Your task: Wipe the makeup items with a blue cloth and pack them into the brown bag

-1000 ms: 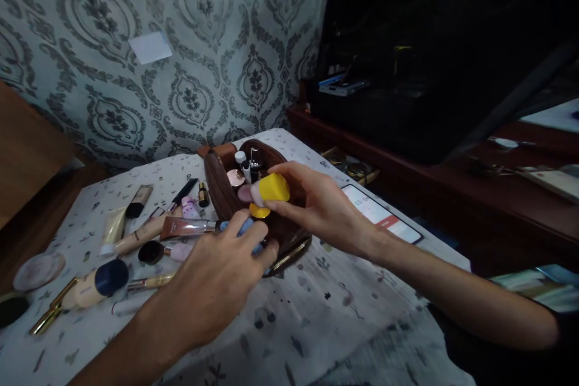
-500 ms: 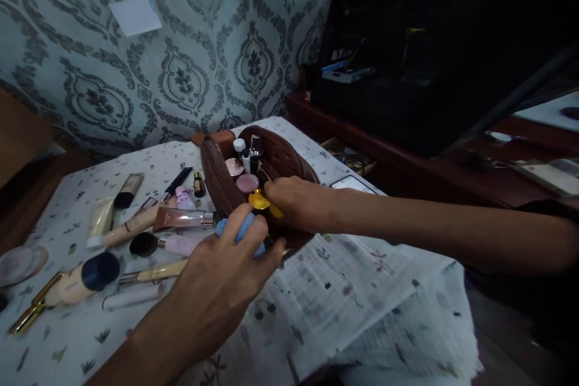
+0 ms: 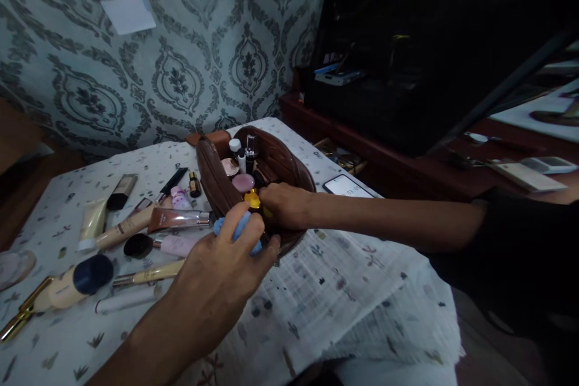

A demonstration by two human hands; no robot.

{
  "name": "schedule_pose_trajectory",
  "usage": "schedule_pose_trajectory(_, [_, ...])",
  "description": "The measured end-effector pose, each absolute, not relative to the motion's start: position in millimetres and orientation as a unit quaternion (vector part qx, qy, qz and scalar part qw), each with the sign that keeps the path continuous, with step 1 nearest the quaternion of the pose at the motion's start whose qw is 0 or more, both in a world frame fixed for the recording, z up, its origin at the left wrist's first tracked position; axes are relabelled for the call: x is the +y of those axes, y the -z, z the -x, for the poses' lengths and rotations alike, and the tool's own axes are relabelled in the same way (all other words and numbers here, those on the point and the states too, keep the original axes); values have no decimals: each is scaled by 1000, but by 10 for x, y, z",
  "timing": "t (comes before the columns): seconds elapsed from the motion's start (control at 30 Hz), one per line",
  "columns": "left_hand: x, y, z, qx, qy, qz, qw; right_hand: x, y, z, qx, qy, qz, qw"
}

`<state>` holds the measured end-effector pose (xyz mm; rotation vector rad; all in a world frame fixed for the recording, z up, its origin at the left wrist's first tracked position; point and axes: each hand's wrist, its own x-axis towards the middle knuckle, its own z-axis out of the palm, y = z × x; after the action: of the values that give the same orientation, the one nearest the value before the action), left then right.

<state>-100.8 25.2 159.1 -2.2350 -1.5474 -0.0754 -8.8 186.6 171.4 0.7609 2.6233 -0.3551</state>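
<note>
A brown makeup bag (image 3: 212, 172) stands unzipped on the cloth-covered table, with small bottles, a pink round compact (image 3: 243, 183) and a shiny yellow item (image 3: 252, 198) inside. My left hand (image 3: 221, 271) curls over the bag's near end, thumb at the rim; a fuzzy blue thing (image 3: 239, 228) shows beneath its fingers. Reaching in from the right, my right hand (image 3: 286, 205) is inside the bag with its fingers closed. Its fingertips are hidden, and a bit of yellow shows beside them, so what it holds is unclear.
Left of the bag lie a brownish tube (image 3: 176, 219), a makeup brush (image 3: 138, 246), a dark-capped foundation bottle (image 3: 76, 283) and several other cosmetics. A lit phone (image 3: 346, 186) rests right of the bag. Behind stand a patterned wall (image 3: 181, 72) and a large black screen (image 3: 407, 54).
The view has shifted slightly, so more of the phone shows. My right hand stays down in the bag and has moved a little; my left hand keeps its place at the near end.
</note>
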Motion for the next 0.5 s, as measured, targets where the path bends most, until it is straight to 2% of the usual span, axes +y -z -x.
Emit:
schedule_pose_trajectory(0.13, [262,-1615,991,-547,3,801,245,1899,-1649,63,942,127,-261,166])
schedule_pose_trajectory(0.5, [263,-1539,1006,-553,28,800,232,1910,-1635,70,938,142,-274,156])
